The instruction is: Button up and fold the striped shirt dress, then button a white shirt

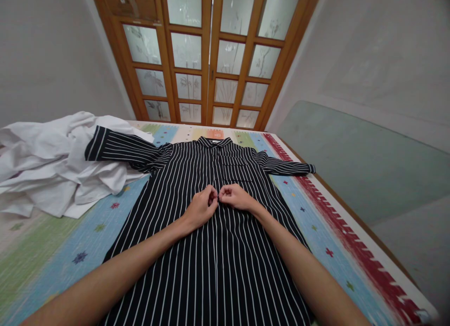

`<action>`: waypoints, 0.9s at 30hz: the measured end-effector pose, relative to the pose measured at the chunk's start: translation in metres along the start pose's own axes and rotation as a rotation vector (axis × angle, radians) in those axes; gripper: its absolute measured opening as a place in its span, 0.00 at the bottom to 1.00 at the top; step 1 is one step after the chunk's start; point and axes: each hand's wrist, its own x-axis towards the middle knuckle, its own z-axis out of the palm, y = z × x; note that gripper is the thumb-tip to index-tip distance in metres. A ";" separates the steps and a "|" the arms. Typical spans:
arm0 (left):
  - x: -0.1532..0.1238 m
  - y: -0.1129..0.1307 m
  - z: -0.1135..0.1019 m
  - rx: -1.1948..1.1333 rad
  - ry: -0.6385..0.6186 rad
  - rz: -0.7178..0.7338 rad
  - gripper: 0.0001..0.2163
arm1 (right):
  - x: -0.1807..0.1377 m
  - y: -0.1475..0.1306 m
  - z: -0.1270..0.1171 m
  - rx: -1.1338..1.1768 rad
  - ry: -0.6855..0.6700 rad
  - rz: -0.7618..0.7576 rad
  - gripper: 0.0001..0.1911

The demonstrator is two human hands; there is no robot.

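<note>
A black shirt with thin white stripes (pixel 211 251) lies flat and face up on a bed, collar away from me and sleeves spread to both sides. My left hand (pixel 201 208) and my right hand (pixel 235 197) meet at the shirt's front placket near the chest. Both are closed in a pinch on the fabric edges there, fingertips almost touching each other. What sits between the fingertips is too small to see.
A heap of white cloth (pixel 52 162) lies at the left, under the shirt's left sleeve. The bedsheet (pixel 326 232) is striped in blue, green and red with small stars. A wooden door with frosted panes (pixel 207 58) stands behind the bed. The bed's right edge drops to the floor.
</note>
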 end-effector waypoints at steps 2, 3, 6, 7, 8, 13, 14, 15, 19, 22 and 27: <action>0.001 0.000 -0.001 0.014 0.003 0.000 0.05 | 0.000 0.001 0.000 0.003 -0.003 -0.001 0.01; 0.001 0.000 -0.001 0.020 0.008 -0.001 0.05 | 0.000 0.002 -0.001 0.008 -0.003 0.000 0.01; 0.003 -0.003 -0.003 0.024 0.014 -0.011 0.05 | -0.001 0.003 -0.001 0.022 -0.001 -0.003 0.01; 0.004 -0.004 -0.003 0.018 0.014 -0.019 0.04 | -0.001 0.003 -0.001 0.024 0.003 -0.008 0.01; 0.004 -0.005 -0.003 0.008 0.014 -0.028 0.04 | -0.001 0.003 -0.001 0.026 0.008 -0.015 0.01; 0.003 -0.009 -0.005 -0.047 0.015 -0.049 0.02 | -0.002 0.001 0.001 0.022 0.022 0.002 0.05; 0.003 -0.009 -0.005 -0.050 0.014 -0.045 0.02 | -0.002 0.001 0.001 0.021 0.026 0.003 0.05; 0.003 -0.009 -0.004 -0.052 0.013 -0.041 0.02 | -0.002 0.001 0.001 0.021 0.030 0.000 0.05; 0.002 -0.010 -0.003 -0.067 0.019 -0.030 0.02 | -0.002 0.004 0.000 0.035 0.013 -0.013 0.05; 0.002 -0.011 -0.002 -0.061 0.019 -0.023 0.02 | -0.001 0.005 -0.002 0.052 -0.006 0.000 0.05; 0.004 -0.009 -0.003 -0.010 0.010 -0.030 0.03 | 0.000 0.002 -0.003 0.059 -0.019 0.022 0.05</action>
